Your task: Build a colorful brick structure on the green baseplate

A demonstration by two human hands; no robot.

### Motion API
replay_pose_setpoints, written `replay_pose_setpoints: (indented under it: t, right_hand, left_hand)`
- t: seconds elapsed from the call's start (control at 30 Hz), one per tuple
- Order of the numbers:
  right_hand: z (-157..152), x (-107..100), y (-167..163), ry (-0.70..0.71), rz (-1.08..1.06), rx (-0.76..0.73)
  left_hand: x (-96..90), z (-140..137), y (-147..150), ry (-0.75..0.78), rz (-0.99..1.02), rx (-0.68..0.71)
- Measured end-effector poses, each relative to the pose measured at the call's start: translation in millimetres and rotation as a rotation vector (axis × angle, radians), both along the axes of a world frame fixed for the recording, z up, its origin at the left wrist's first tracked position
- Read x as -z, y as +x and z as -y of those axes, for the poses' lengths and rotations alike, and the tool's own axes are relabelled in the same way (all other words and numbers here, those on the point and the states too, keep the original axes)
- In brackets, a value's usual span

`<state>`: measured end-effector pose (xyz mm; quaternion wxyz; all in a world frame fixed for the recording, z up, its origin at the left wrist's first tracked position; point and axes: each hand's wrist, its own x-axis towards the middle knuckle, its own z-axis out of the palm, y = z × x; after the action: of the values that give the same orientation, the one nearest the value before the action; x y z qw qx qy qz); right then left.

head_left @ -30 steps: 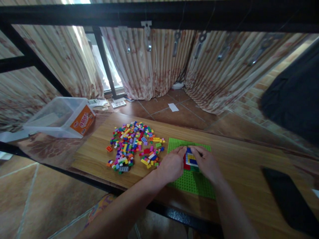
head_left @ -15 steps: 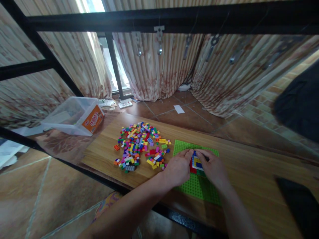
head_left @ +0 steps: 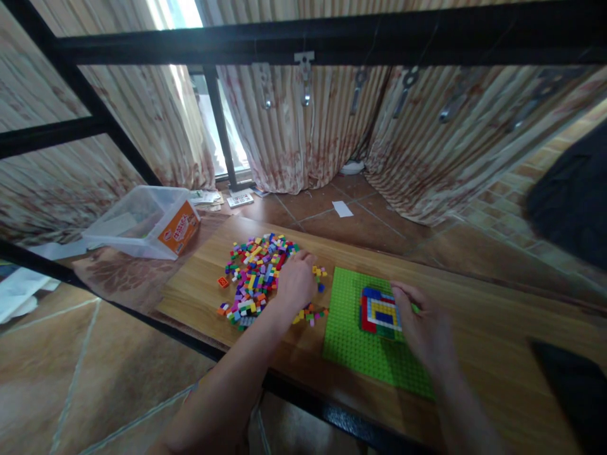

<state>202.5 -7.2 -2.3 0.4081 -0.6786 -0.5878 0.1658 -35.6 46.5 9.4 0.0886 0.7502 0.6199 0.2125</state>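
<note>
My left hand is over the right part of a pile of loose toy building bricks, fingers curled down and their tips hidden. Whether a brick is between them I cannot make out. On a green studded baseplate sits a low square build of bricks, with red, blue, white and yellow rows around a dark blue middle. My right hand is at the build's right edge, thumb and fingers drawn together. It covers part of the build and the plate; what it pinches, if anything, is hidden.
A clear plastic box with an orange label stands left of the wooden board. A dark flat object lies at the right. A black metal bar with hanging clips crosses in front of the curtains.
My left hand has left the build and moved left to the brick pile. My right hand has shifted slightly right and down, uncovering more of the build.
</note>
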Motion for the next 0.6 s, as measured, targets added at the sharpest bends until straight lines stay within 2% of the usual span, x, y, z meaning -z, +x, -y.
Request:
replay_pose_setpoints:
  t: [0.17, 0.33, 0.43, 0.5, 0.6]
  right_hand:
    - [5, -1, 6, 0.047, -0.025, 0.030]
    - [5, 1, 8, 0.066, -0.013, 0.007]
    - [6, -1, 6, 0.073, -0.026, 0.017]
    - [7, -3, 4, 0.092, -0.047, 0.019]
    - [9, -6, 0, 0.127, -0.095, -0.007]
  left_hand:
    - [3.9, -7, -13, -0.028, -0.167, 0.000]
    - [3.8, -8, -15, -0.046, -0.141, 0.025]
    - [-2.6, -9, -19, 0.002, 0.010, 0.085]
    - [-7.6, -8, -16, -0.002, 0.192, 0.176]
    - [-11.9, -1, -4, -0.153, 0.531, 0.346]
